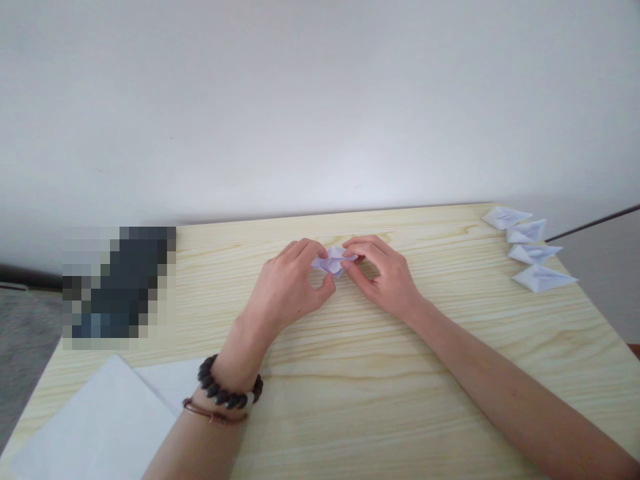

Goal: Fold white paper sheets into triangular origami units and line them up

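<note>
A small folded paper piece [334, 261], pale white-violet with pointed ends, is between my two hands just above the middle of the wooden table. My left hand [297, 277] has its fingers curled at the left end of the piece, thumb below. At the other end, my right hand [383, 270] pinches the paper between thumb and fingertips. The fingers partly cover both ends of the fold. Dark beads and a thin brown cord circle my left wrist.
Several folded paper boats [543, 279] stand in a column near the table's right edge. White paper sheets [100, 420] lie at the front left. A dark pixelated object [127, 280] sits at the back left. The wall [320, 107] rises behind the wooden table [320, 393].
</note>
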`<state>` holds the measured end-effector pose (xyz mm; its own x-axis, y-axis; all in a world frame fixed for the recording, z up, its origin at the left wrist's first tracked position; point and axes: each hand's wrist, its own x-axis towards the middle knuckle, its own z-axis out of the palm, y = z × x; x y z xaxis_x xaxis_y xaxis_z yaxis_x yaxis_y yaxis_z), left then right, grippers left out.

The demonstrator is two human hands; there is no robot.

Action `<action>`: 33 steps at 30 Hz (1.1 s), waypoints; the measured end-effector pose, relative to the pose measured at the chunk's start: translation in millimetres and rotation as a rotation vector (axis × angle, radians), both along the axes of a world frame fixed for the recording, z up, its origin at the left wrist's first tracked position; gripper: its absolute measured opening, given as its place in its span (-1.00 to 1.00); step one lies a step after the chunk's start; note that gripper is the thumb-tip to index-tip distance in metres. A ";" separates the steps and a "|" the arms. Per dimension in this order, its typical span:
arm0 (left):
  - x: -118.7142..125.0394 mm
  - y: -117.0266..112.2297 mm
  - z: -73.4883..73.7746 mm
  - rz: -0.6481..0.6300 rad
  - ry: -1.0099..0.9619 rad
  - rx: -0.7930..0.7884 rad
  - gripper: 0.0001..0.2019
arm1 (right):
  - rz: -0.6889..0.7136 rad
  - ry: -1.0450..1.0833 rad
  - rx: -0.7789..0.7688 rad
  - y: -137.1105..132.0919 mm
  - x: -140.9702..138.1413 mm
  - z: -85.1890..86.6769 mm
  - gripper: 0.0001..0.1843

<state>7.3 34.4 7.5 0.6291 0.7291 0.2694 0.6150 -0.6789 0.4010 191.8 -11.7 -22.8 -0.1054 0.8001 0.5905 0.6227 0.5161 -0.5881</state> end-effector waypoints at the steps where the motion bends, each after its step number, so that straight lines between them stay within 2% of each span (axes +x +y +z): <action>1: 0.2 -0.5 0.9 0.004 0.016 0.009 -0.75 | -0.003 0.002 -0.001 -0.1 -0.2 0.2 -0.90; 10: 1.9 -1.9 3.6 0.043 0.110 0.075 -0.84 | 0.023 -0.008 -0.033 -1.4 -1.0 2.6 -0.87; 18: 6.9 -6.9 1.9 0.092 0.145 0.159 -0.84 | 0.042 0.002 -0.046 -1.6 -1.6 1.2 -0.81; 26: 13.6 -11.3 1.8 0.159 0.145 0.141 -0.82 | 0.031 -0.002 -0.052 -1.4 -2.5 1.9 -0.82; 33: 17.4 -14.2 2.1 0.222 0.177 0.115 -0.87 | 0.067 -0.025 -0.061 -1.2 -1.4 2.1 -0.75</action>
